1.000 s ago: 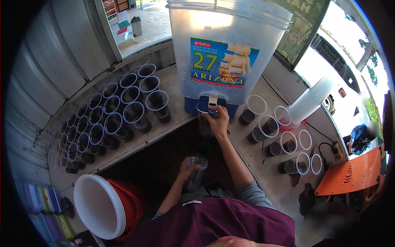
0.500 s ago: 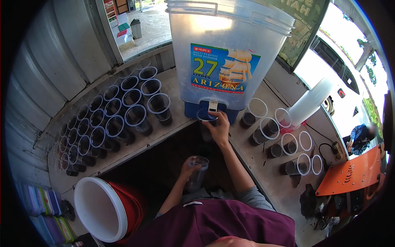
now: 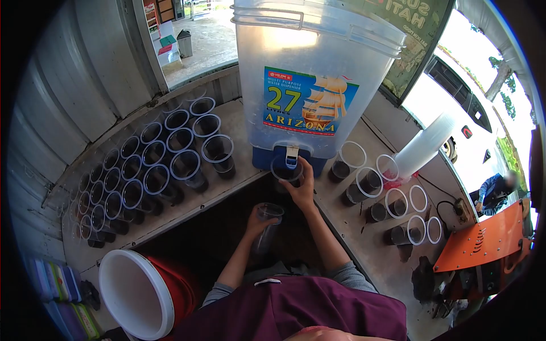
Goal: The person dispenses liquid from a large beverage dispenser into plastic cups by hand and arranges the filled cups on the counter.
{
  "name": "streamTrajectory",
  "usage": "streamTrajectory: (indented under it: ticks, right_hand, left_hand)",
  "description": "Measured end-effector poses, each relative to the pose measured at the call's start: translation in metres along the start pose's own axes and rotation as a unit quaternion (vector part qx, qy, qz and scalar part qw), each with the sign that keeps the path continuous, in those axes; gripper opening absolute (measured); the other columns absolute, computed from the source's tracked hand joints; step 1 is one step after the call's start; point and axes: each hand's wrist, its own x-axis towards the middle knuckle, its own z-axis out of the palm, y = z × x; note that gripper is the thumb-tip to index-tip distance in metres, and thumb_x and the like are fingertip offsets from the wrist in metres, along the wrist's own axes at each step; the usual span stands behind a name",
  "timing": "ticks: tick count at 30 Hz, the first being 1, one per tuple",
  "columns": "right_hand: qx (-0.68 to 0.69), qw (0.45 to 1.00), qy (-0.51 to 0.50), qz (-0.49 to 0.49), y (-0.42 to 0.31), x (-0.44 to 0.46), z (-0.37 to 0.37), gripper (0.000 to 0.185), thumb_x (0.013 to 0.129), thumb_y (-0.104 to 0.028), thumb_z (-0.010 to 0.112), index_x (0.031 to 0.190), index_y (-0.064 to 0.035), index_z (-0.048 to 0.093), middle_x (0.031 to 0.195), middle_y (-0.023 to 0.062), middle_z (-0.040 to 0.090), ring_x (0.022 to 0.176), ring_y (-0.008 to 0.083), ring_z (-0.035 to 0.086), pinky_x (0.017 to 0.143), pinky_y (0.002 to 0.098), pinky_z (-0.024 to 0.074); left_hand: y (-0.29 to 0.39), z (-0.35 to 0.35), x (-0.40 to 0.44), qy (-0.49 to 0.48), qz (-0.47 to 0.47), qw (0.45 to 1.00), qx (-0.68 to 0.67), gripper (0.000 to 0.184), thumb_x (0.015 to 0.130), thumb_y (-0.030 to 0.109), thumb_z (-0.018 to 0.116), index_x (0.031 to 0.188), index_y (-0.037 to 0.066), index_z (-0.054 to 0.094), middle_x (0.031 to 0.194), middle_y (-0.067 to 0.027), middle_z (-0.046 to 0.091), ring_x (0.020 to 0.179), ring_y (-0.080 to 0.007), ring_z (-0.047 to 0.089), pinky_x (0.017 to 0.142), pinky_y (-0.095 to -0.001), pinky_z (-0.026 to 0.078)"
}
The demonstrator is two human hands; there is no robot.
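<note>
Below the white tap (image 3: 292,157) of the large clear water dispenser (image 3: 307,51), my right hand (image 3: 302,186) grips the rim of a clear plastic cup (image 3: 282,173). What is inside that cup is hard to tell. My left hand (image 3: 257,220) is wrapped round another clear cup or small stack of cups (image 3: 268,233), lower and nearer my body. Rows of cups with dark contents (image 3: 185,166) stand on the left counter. Several more cups (image 3: 364,186), partly dark inside, are on the right counter.
A white tub (image 3: 136,292) sits by a red bucket (image 3: 176,284) at the lower left. A long stack of clear cups (image 3: 424,145) leans at the right, near a cable and an orange panel (image 3: 483,236). Outside, a person (image 3: 493,193) is beyond the counter.
My right hand has shifted, and its cup's rim now shows more openly beneath the tap. My left hand has risen slightly with its cup.
</note>
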Motion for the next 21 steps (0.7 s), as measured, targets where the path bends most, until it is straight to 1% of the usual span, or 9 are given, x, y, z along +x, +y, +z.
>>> streamTrajectory:
  ticks: [3, 5, 6, 8, 10, 12, 15, 17, 21]
  right_hand:
    - [0.037, 0.999, -0.022, 0.020, 0.001, 0.000, -0.004, 0.078, 0.057, 0.000, 0.077, 0.124, -0.0027, 0.036, 0.119, 0.0104, 0.040, 0.112, 0.0235, 0.042, 0.096, 0.0346, 0.0355]
    - [0.040, 0.997, -0.053, 0.044, -0.003, 0.001, -0.008, 0.081, 0.061, 0.008, 0.073, 0.127, -0.0059, 0.030, 0.125, 0.0089, 0.037, 0.120, 0.0204, 0.037, 0.100, 0.0354, 0.0349]
    - [0.039, 0.997, -0.052, 0.044, -0.003, 0.001, -0.008, 0.081, 0.061, 0.008, 0.073, 0.127, -0.0059, 0.030, 0.125, 0.0089, 0.037, 0.120, 0.0204, 0.037, 0.100, 0.0354, 0.0349]
    - [0.082, 0.994, -0.038, 0.061, -0.004, 0.000, -0.009, 0.077, 0.061, 0.002, 0.075, 0.126, -0.0031, 0.033, 0.123, 0.0095, 0.037, 0.119, 0.0209, 0.037, 0.101, 0.0325, 0.0314]
    - [0.090, 0.994, -0.037, 0.054, -0.002, 0.000, -0.009, 0.078, 0.061, 0.002, 0.075, 0.126, -0.0029, 0.032, 0.123, 0.0097, 0.037, 0.119, 0.0209, 0.037, 0.101, 0.0327, 0.0311]
    - [0.099, 0.993, -0.037, 0.048, -0.001, 0.000, -0.009, 0.079, 0.060, 0.003, 0.075, 0.126, -0.0027, 0.032, 0.123, 0.0099, 0.038, 0.119, 0.0209, 0.038, 0.101, 0.0330, 0.0309]
    - [0.096, 0.993, -0.039, 0.051, 0.001, 0.000, -0.010, 0.079, 0.060, 0.004, 0.075, 0.126, -0.0021, 0.032, 0.123, 0.0100, 0.038, 0.119, 0.0208, 0.037, 0.102, 0.0331, 0.0299]
    - [0.082, 0.994, -0.055, 0.046, 0.003, 0.000, -0.009, 0.082, 0.060, 0.009, 0.072, 0.128, -0.0058, 0.029, 0.126, 0.0075, 0.034, 0.122, 0.0202, 0.034, 0.103, 0.0351, 0.0307]
    - [0.086, 0.994, -0.056, 0.039, 0.003, 0.000, -0.009, 0.082, 0.060, 0.009, 0.073, 0.128, -0.0054, 0.029, 0.126, 0.0076, 0.034, 0.123, 0.0201, 0.033, 0.103, 0.0349, 0.0303]
  left_hand:
    - [0.000, 0.001, 0.010, 0.008, 0.007, 1.000, 0.007, 0.075, 0.053, 0.019, 0.084, 0.115, 0.005, 0.044, 0.109, -0.0105, 0.054, 0.103, -0.0204, 0.052, 0.089, -0.0314, 0.041]
    - [-0.008, -0.001, 0.018, 0.003, 0.004, 1.000, 0.016, 0.077, 0.053, 0.022, 0.084, 0.116, 0.005, 0.043, 0.110, -0.0115, 0.054, 0.104, -0.0212, 0.052, 0.090, -0.0318, 0.040]
    - [-0.005, -0.001, 0.019, -0.002, 0.000, 1.000, 0.025, 0.080, 0.052, 0.024, 0.084, 0.117, 0.005, 0.043, 0.111, -0.0125, 0.053, 0.105, -0.0221, 0.051, 0.091, -0.0322, 0.040]
    - [-0.001, -0.001, 0.016, 0.007, 0.017, 0.999, 0.050, 0.083, 0.051, 0.026, 0.084, 0.119, 0.005, 0.042, 0.111, -0.0134, 0.053, 0.106, -0.0231, 0.051, 0.091, -0.0327, 0.039]
    - [-0.001, -0.002, 0.017, 0.016, 0.033, 0.996, 0.077, 0.087, 0.049, 0.028, 0.085, 0.121, 0.005, 0.042, 0.112, -0.0143, 0.053, 0.107, -0.0241, 0.050, 0.092, -0.0333, 0.039]
    - [-0.005, -0.003, 0.016, 0.000, 0.012, 0.995, 0.101, 0.092, 0.048, 0.030, 0.085, 0.124, 0.005, 0.040, 0.113, -0.0154, 0.053, 0.109, -0.0257, 0.049, 0.093, -0.0337, 0.038]
    - [-0.005, -0.003, 0.013, -0.007, -0.004, 0.994, 0.107, 0.092, 0.048, 0.030, 0.085, 0.125, 0.005, 0.040, 0.113, -0.0155, 0.053, 0.108, -0.0258, 0.050, 0.092, -0.0338, 0.038]
    - [-0.001, -0.003, 0.009, -0.007, -0.016, 0.995, 0.100, 0.092, 0.048, 0.030, 0.085, 0.125, 0.005, 0.040, 0.113, -0.0157, 0.053, 0.108, -0.0258, 0.050, 0.092, -0.0338, 0.038]
    - [-0.003, -0.003, 0.004, -0.002, -0.041, 0.996, 0.075, 0.091, 0.050, 0.029, 0.084, 0.125, 0.004, 0.040, 0.113, -0.0160, 0.052, 0.107, -0.0261, 0.050, 0.092, -0.0337, 0.038]
